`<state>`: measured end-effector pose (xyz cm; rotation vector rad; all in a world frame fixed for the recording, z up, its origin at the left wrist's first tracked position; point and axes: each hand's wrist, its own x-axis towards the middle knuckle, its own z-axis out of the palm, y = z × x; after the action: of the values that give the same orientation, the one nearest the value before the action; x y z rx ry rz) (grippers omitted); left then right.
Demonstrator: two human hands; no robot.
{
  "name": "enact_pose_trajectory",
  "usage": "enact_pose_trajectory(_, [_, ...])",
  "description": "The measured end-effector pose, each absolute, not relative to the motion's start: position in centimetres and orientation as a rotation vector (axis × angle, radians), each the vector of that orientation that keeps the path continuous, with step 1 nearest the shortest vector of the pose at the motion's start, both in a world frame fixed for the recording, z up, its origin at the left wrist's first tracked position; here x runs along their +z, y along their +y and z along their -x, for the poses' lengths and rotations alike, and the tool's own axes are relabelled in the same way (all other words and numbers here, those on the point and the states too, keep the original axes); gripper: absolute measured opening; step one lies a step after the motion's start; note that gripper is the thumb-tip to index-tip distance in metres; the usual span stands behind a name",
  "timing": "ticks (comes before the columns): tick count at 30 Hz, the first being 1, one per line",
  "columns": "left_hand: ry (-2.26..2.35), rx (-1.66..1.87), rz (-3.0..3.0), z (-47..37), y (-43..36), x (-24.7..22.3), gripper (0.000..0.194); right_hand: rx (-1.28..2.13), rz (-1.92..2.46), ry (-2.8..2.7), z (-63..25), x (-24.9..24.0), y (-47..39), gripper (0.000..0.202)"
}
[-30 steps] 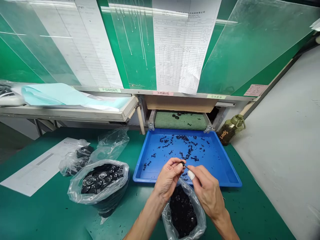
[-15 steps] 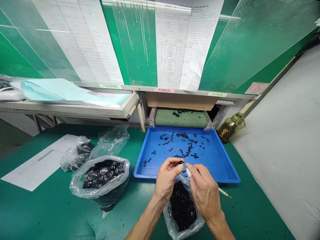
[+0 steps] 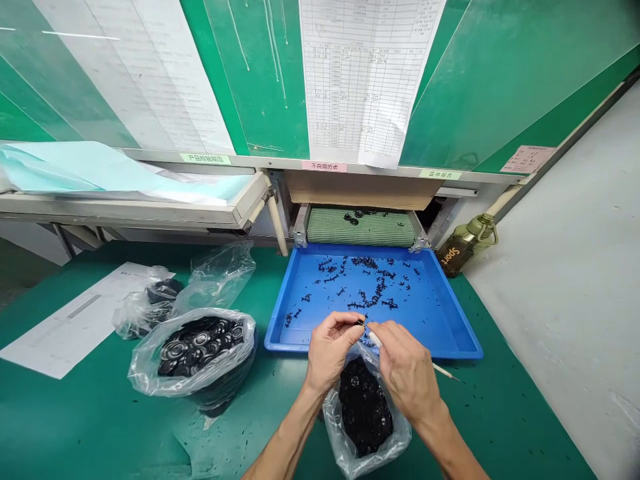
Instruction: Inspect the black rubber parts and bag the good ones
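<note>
My left hand pinches a small black part between thumb and fingertips, over the front edge of a blue tray. Close against it on the right, my right hand is closed around a thin tool with a white section, its tip at the black part. The tool's pale far end sticks out to the right behind the hand. Just below both hands stands an open plastic bag full of small black parts. Small black pieces lie scattered in the tray.
An open bag of black round parts stands at the left, with a smaller bag and a paper sheet beyond. Behind the tray is a green conveyor belt. A bottle stands by the right wall.
The camera view has tilted down and shifted slightly. Both hands remain together at the black part, with the tool and part turned only slightly.
</note>
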<state>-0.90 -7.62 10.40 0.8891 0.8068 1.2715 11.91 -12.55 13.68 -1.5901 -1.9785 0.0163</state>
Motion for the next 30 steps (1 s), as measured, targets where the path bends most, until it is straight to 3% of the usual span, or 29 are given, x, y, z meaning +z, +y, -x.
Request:
enact_pose_trajectory(8, [0.815,1.140,-0.994,1.2,-6.4,9.0,0.015,0.732,1.532,-1.783,-14.6,12.1,-9.5,0.030])
enact_pose_trajectory(13, [0.900,1.121,-0.974,1.0,-6.0,8.4,0.016,0.839,1.688,-1.647,-16.8,10.1,-8.0,0.032])
enact_pose_trajectory(22, [0.961,1.132,-0.979,1.0,-5.7,8.9,0.021,1.107,1.591,-1.469,-15.9,9.8,-9.2,0.033])
enact_pose_trajectory(30, [0.942,1.156,-1.016,1.3,-5.6,8.4,0.016,1.084,1.596,-1.467,-15.3,10.4,-9.6,0.032])
